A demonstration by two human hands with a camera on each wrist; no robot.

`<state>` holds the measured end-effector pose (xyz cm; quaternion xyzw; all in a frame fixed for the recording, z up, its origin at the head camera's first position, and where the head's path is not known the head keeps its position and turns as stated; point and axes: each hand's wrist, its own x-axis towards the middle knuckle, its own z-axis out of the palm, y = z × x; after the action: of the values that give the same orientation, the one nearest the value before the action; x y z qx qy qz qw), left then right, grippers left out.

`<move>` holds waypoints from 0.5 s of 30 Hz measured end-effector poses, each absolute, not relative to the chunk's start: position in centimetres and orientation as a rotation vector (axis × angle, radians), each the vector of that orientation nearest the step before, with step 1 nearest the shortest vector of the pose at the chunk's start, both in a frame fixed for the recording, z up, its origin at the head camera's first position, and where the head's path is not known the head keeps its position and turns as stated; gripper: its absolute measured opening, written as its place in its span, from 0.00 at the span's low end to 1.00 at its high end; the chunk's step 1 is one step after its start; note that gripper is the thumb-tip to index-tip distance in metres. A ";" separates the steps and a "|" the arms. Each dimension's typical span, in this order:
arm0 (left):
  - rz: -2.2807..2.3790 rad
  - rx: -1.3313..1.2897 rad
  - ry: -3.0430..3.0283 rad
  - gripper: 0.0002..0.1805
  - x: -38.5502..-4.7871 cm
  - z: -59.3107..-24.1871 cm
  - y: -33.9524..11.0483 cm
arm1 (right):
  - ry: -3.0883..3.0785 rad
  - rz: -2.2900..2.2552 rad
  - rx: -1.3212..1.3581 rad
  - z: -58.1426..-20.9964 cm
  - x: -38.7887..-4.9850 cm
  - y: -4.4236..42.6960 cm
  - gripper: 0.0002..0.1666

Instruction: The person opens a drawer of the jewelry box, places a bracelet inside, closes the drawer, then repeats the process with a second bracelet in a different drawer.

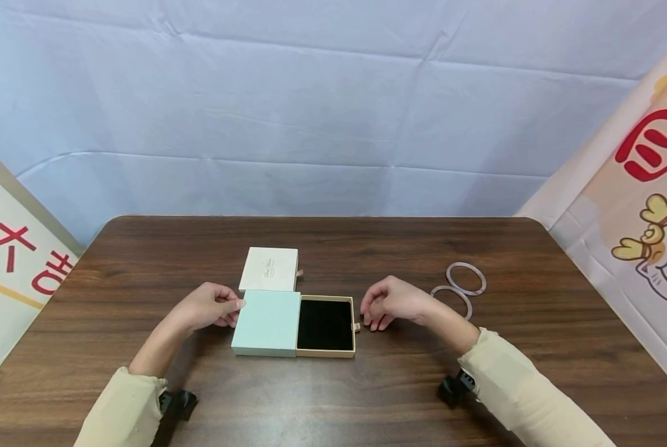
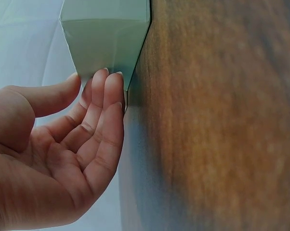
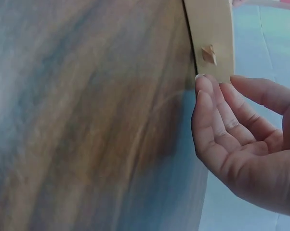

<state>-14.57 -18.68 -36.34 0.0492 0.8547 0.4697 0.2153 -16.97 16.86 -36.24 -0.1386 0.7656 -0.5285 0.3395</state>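
Note:
A mint-green drawer box [image 1: 266, 321] lies on the table, its tan inner drawer [image 1: 326, 354] pulled out to the right and showing a black lining [image 1: 325, 324]. My left hand [image 1: 215, 305] is at the box's left end. Its fingertips touch the end wall and the thumb tip is at the top edge. Just right of the drawer front, by its small ribbon tab [image 1: 357, 327], is my right hand [image 1: 394, 302], fingers loosely bent with nothing between them. In the right wrist view, its fingertips [image 3: 204, 83] are close to the drawer front; contact is unclear.
Behind the mint box lies a white box [image 1: 270, 269] with printed lettering and a ribbon tab. Two pale bangles [image 1: 483, 287] overlap at the right, partly behind my right wrist. A light cloth [image 1: 311, 112] hangs behind the dark wooden table [image 1: 367, 403].

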 end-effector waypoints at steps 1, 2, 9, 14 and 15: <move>1.301 0.138 2.370 0.10 -14.6 -36.3 -18.7 | 2.001 -1.379 -0.359 -36.1 -17.0 17.1 0.08; 1.303 0.138 2.370 0.10 -14.6 -36.4 -18.7 | 2.007 -1.384 -0.363 -36.0 -17.1 17.3 0.09; 1.316 0.157 2.366 0.10 -14.7 -36.6 -18.7 | 2.051 -1.433 -0.335 -35.3 -17.5 19.2 0.11; 1.324 0.156 2.361 0.10 -14.7 -36.6 -18.8 | 2.109 -1.447 -0.297 -34.6 -17.8 20.8 0.14; 1.327 0.157 2.358 0.10 -14.6 -36.6 -18.8 | 2.116 -1.452 -0.293 -34.5 -17.9 21.2 0.14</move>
<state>-14.65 -18.80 -36.59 0.0566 0.8499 0.4783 0.2138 -17.87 21.16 -34.54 -0.1090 0.7874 -0.5403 0.2759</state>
